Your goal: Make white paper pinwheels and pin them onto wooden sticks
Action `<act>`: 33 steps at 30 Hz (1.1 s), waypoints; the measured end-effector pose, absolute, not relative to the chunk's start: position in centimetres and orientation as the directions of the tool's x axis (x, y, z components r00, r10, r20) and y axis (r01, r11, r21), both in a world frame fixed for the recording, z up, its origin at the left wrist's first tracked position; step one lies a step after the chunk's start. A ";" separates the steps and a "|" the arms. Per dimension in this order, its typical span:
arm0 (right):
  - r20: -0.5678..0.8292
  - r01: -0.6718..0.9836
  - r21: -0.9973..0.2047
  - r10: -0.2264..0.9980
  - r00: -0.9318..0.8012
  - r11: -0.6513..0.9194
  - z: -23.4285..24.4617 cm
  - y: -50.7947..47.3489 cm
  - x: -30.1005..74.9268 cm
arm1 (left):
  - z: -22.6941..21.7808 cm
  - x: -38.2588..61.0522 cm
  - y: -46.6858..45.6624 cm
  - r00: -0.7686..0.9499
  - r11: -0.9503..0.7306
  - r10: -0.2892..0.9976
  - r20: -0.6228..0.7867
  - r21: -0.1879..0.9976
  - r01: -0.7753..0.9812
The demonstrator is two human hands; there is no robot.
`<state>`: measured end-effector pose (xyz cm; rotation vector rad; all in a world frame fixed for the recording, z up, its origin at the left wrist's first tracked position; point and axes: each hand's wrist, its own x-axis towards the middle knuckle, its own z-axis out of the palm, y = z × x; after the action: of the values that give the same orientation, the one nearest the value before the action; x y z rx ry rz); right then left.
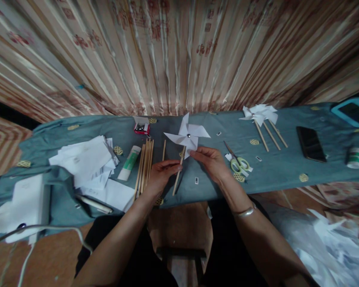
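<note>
A white paper pinwheel (194, 132) with a round silver pin at its centre is held up over the table. My left hand (160, 175) pinches its wooden stick (176, 185) between thumb and fingers. With thumb and fingertips, my right hand (212, 161) grips the lower paper blade, just right of the stick. Several loose wooden sticks (144, 163) lie beside my left hand, and one more stick (164, 149) lies behind it. To the right of my right hand are scissors (239, 164) with light green handles.
Finished pinwheels (261, 114) lie at the back right, near a black phone (311, 144) and a blue-framed device (354, 112). On the left are paper sheets (83, 159), a glue stick (129, 163), a red box of pins (142, 126), a pen (94, 204) and a white box-shaped device (28, 203).
</note>
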<state>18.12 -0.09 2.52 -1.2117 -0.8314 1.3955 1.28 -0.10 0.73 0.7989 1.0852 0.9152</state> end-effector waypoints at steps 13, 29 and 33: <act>-0.242 -0.235 -0.945 0.969 0.043 -0.226 2.9 -0.4 17.4 | 1.0 1.4 -0.3 0.210 0.404 0.908 -0.363 0.892 -0.205; -0.075 -0.187 -0.982 0.920 0.385 -0.001 2.5 0.6 22.4 | 0.7 1.1 -0.2 0.217 0.417 0.902 -0.373 0.882 -0.218; -0.068 -0.216 -0.976 0.932 0.355 0.011 2.5 0.8 22.2 | 1.0 1.2 -0.4 0.226 0.419 0.899 -0.376 0.887 -0.192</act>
<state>22.22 0.80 2.50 -1.2238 -0.7692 1.0504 1.23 -0.37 0.99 0.8207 1.0750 0.8814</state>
